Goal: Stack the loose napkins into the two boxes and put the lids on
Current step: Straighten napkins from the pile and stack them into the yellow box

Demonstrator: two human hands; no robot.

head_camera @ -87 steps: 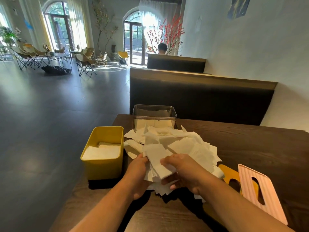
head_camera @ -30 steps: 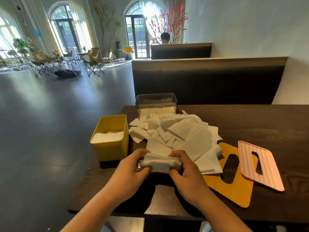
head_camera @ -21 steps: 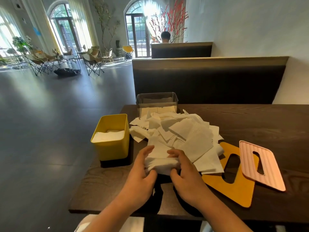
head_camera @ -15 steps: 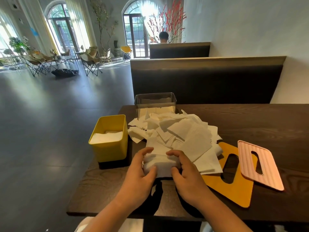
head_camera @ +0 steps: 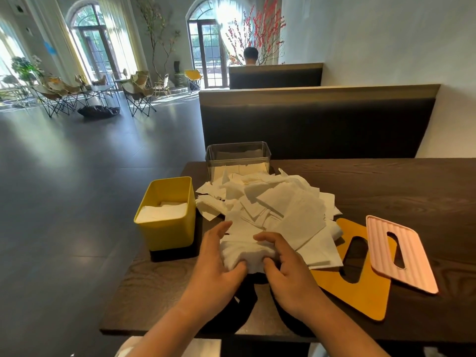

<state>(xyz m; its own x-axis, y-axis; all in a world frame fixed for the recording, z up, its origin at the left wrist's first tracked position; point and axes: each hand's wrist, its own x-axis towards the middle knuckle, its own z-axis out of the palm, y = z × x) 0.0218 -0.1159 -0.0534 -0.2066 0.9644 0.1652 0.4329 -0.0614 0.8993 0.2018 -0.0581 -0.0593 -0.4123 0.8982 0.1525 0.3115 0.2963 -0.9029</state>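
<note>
White paper fills the middle of the frame: a loose heap of napkins point(head_camera: 278, 202) on the dark table point(head_camera: 386, 186). At its lower edge the left hand point(head_camera: 219, 269) and right hand point(head_camera: 286, 271) curl round one small wad of napkins point(head_camera: 244, 251), squeezing its sides, probably to square it for a box. Two boxes stand open: a yellow box point(head_camera: 167, 235) at left, partly filled, and a clear box point(head_camera: 238, 157) above the heap, also holding some. Two slotted lids lie at lower right, the pink lid point(head_camera: 417, 264) partly over the orange lid point(head_camera: 365, 300), seemingly set aside until filling ends.
</note>
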